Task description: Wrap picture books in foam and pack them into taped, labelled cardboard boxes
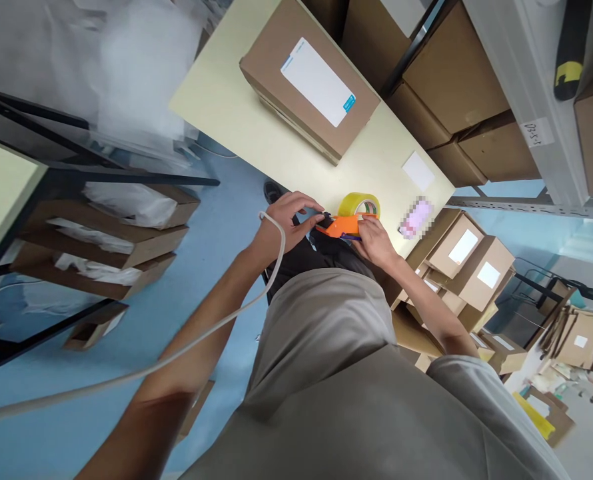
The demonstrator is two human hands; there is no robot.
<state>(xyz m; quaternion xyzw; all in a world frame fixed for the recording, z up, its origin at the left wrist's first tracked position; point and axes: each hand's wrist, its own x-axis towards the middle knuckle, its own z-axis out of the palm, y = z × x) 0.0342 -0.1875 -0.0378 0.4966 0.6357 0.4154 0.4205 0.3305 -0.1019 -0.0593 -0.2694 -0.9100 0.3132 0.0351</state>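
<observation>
An orange tape dispenser with a roll of yellowish tape is held at the near edge of the pale yellow table. My left hand is curled, its fingertips pinching at the dispenser's dark front end. My right hand grips the dispenser's body from the right. A closed cardboard box with a white label lies further back on the table, apart from both hands.
A small white slip and a blurred pinkish item lie on the table's right end. Stacked cardboard boxes stand right of the table and on shelves behind. A black rack with boxes stands left. A white cable crosses my left arm.
</observation>
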